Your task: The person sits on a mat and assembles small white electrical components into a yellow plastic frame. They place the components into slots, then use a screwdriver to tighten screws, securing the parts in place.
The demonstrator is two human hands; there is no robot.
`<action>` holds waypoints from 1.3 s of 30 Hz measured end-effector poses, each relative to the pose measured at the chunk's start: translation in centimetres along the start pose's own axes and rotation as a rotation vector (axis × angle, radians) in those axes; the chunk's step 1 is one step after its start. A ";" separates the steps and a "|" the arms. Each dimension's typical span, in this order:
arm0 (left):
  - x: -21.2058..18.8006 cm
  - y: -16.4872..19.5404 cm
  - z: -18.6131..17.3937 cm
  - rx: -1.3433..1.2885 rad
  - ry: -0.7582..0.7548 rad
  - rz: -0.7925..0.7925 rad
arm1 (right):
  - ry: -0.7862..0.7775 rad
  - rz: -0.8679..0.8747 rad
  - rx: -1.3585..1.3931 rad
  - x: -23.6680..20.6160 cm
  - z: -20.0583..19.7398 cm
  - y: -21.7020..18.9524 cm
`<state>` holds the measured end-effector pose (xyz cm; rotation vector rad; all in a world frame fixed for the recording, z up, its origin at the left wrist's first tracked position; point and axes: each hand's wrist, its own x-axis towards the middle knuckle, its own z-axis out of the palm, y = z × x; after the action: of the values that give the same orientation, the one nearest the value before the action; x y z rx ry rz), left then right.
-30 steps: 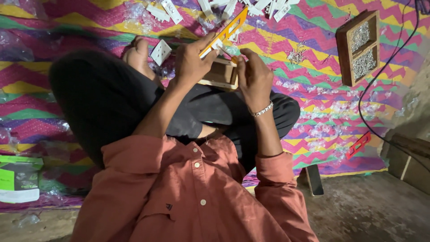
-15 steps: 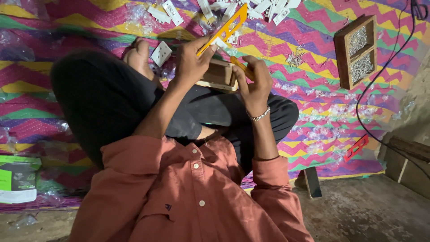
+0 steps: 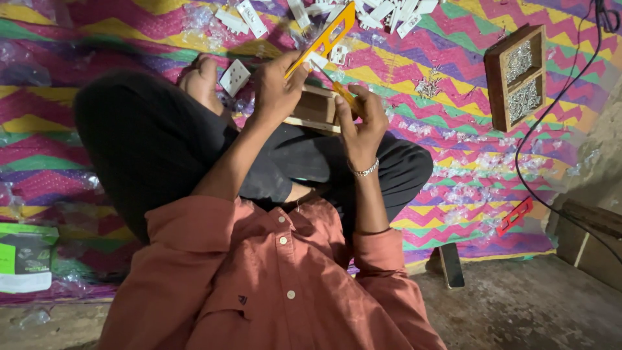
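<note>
Sitting cross-legged on a zigzag-patterned woven mat [image 3: 453, 78], seen from above by the head camera. Left hand [image 3: 275, 87] raised over the lap, grip pinched on the lower end of a long yellow-orange tool [image 3: 327, 35] with cut-out slots; tool slanting up and away toward the top of the frame. Right hand [image 3: 363, 120] just beside the left, fingers curled and pressed on a small yellow-orange piece [image 3: 343, 96]; exact kind of piece not discernible. Small wooden box [image 3: 314, 110] resting on the lap between and under both hands, touching the black trousers; contents hidden by the hands. Silver bracelet [image 3: 365, 170] on the right wrist. White switch plate [image 3: 234, 76] lying near the bare foot, left of the left hand. Scattered white plastic parts [image 3: 389, 10] on the mat beyond the tool tip, with clear plastic wrappers among them. Wooden two-compartment tray [image 3: 518, 74] well apart on the right, both compartments filled with small metal screws. Loose pile of screws [image 3: 429, 84] between tray and hands. Black cable [image 3: 551, 116] curving past the tray. Small red object [image 3: 515, 216] at the mat edge, lower right. Green-and-white packet [image 3: 26, 256] at far left.
</note>
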<state>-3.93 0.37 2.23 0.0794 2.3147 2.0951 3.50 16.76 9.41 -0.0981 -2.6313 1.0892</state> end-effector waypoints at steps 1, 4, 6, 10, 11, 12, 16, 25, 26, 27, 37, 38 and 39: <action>-0.1 0.0 0.0 -0.002 0.006 -0.018 | 0.011 0.047 0.052 -0.2 0.2 0.1; -0.1 -0.2 0.1 -0.064 -0.019 -0.034 | 0.039 0.174 0.162 -0.6 0.9 0.6; -0.1 -0.2 0.1 -0.098 -0.012 -0.015 | 0.040 0.246 0.177 -0.9 1.2 1.1; 0.0 -0.1 0.1 -0.111 -0.020 -0.019 | 0.029 0.223 0.256 -1.2 1.2 1.9; 0.0 -0.1 0.1 -0.085 -0.018 -0.024 | 0.026 0.225 0.280 -1.3 1.2 2.0; 0.0 -0.1 0.1 -0.060 -0.017 -0.029 | 0.023 0.229 0.303 -1.3 1.2 2.1; 0.0 -0.4 0.0 -0.045 -0.015 -0.009 | 0.009 0.244 0.317 -1.4 1.4 2.1; -0.1 -0.8 0.3 -0.106 -0.005 0.088 | 0.004 0.213 0.279 -1.0 1.1 1.9; -0.1 -0.8 0.3 -0.081 -0.009 0.044 | 0.002 0.211 0.281 -1.0 1.1 1.9; -0.1 -0.8 0.3 -0.056 -0.013 0.000 | 0.000 0.209 0.282 -1.0 1.1 1.9; -0.1 -1.0 0.3 -0.079 -0.008 0.062 | 0.003 0.198 0.238 -0.9 1.1 1.9; -0.1 -1.1 0.3 -0.065 0.001 0.068 | 0.003 0.175 0.233 -0.9 1.1 1.9; -0.1 -1.1 0.4 -0.050 0.010 0.073 | 0.000 0.153 0.227 -0.9 1.0 1.8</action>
<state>-3.83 0.60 1.08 0.1545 2.2972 2.1905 3.94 17.23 7.23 -0.2544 -2.5125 1.4302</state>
